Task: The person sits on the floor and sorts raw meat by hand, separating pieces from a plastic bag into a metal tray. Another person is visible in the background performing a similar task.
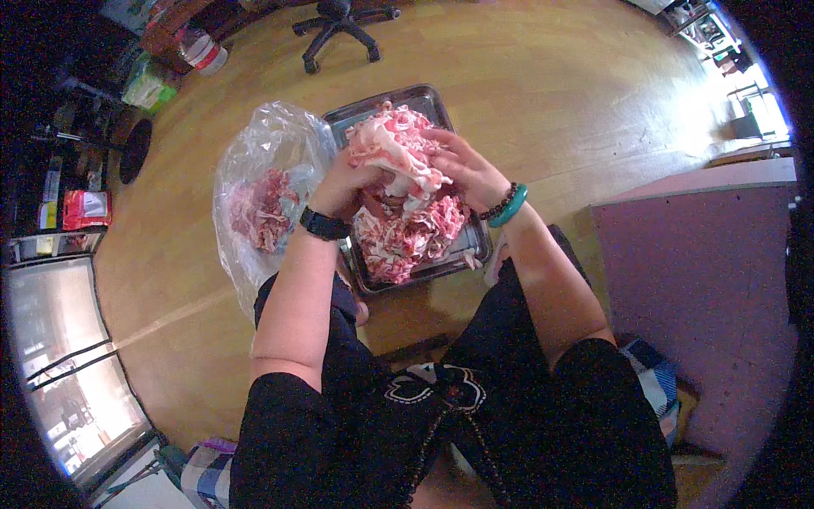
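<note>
Both my hands hold a clump of sliced raw meat over a rectangular metal tray on the floor. My left hand, with a black watch at the wrist, grips the clump's left side. My right hand, wearing a dark beaded bracelet and a turquoise bangle, is curled round its right side. Below the hands, more raw meat lies heaped in the tray. A clear plastic bag with further meat lies to the left of the tray.
Beyond the tray stands a wheeled chair base. A plastic bottle and a green-and-white package are at the upper left. Shelves with a red packet line the left side. A pinkish box-like surface stands close on the right.
</note>
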`<state>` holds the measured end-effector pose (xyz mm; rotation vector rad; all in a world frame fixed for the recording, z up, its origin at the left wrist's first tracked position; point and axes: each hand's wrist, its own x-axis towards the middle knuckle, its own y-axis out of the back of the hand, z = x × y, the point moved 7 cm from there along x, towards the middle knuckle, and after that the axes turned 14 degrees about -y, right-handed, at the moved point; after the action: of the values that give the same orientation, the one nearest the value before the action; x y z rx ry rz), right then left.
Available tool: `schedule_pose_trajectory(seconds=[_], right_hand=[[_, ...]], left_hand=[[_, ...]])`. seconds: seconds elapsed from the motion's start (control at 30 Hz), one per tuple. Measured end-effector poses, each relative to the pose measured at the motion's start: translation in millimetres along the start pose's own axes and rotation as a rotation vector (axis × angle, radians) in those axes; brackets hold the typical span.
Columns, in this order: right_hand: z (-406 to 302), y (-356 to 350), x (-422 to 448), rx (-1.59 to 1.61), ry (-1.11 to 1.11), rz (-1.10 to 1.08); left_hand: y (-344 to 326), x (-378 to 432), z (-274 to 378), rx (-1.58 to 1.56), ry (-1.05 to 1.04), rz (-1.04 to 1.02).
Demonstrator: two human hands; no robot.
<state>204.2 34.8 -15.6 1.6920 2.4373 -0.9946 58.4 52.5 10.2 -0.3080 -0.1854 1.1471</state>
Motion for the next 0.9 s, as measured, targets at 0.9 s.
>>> schedule_pose_trajectory(seconds=[0.9], right_hand=[[-7, -7, -1, -1.002, 0.227, 0.128]], left_hand=[[17, -2, -35, -0.164, 0.028, 0.122]])
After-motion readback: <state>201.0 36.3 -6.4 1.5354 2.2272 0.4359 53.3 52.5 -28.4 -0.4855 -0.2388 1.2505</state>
